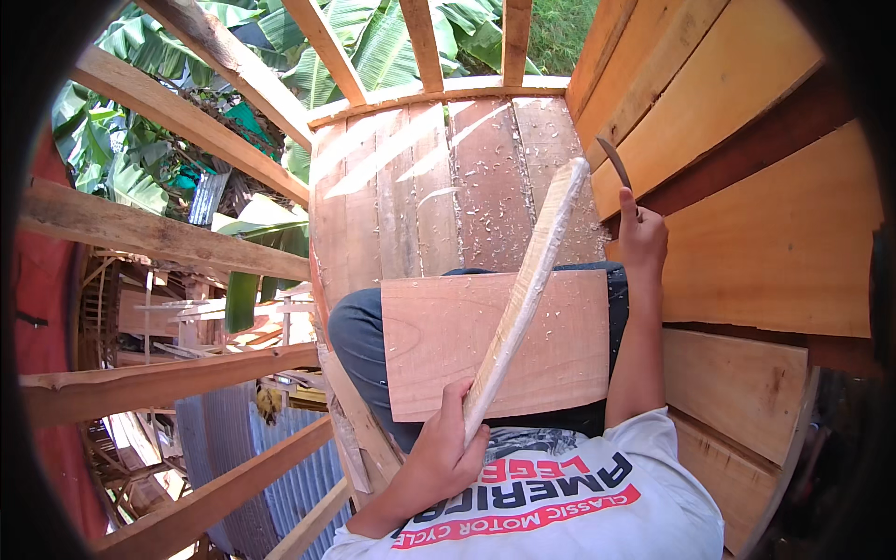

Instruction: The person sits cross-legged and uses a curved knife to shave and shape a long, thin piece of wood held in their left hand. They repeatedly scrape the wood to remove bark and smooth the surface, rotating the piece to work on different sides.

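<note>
My left hand [446, 455] is closed round the lower end of a long, pale wooden stick [527, 289], which slants up and away to the right. The stick's surface looks whittled and uneven. Under it, a flat rectangular wooden board [439, 345] lies across my lap, with a few small shavings on it. Off to the right, my right hand [642, 235] grips a knife with a curved blade [614, 161], raised near the plank wall. The blade points up and left, apart from the stick; the fist hides its handle.
Wood shavings [495, 201] are scattered over the plank floor [350, 224] ahead. A plank wall [756, 252] stands close on the right. Wooden rails [168, 229] run along the left and far sides, with banana leaves [364, 56] beyond and corrugated metal sheets [289, 457] at lower left.
</note>
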`<state>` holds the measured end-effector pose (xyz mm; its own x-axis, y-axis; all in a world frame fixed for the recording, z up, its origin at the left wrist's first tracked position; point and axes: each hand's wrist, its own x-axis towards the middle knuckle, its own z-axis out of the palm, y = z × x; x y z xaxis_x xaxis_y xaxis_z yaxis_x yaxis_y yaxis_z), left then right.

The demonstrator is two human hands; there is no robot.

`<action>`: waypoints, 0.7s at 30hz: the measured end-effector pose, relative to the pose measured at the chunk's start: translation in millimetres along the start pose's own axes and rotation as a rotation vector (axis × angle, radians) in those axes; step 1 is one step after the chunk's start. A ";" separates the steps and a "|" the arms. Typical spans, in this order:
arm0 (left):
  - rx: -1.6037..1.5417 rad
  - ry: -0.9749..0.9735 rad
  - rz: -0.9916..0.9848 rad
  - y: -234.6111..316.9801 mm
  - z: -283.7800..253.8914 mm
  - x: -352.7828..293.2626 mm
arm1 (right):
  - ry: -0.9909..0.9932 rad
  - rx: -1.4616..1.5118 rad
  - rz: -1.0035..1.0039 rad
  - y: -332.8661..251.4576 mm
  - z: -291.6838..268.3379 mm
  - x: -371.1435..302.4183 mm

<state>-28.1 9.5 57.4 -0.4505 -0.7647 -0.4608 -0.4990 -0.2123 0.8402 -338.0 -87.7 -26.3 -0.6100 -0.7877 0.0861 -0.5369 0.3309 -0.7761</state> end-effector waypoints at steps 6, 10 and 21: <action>0.007 0.205 0.115 -20.3 -12.2 30.7 | -0.221 0.063 -0.213 -32.0 4.0 -56.9; -0.075 0.129 0.144 -5.5 -13.0 44.4 | -0.328 0.060 -0.226 -28.0 7.7 -93.2; -0.097 -0.030 0.224 29.1 18.6 36.8 | 0.051 -0.165 -0.676 -24.9 -26.3 -60.2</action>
<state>-73.0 -13.5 59.6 -0.5640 -0.7814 -0.2669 -0.3116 -0.0979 0.9451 -303.2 -34.8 4.4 -0.1349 -0.8247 0.5493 -0.8877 -0.1457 -0.4367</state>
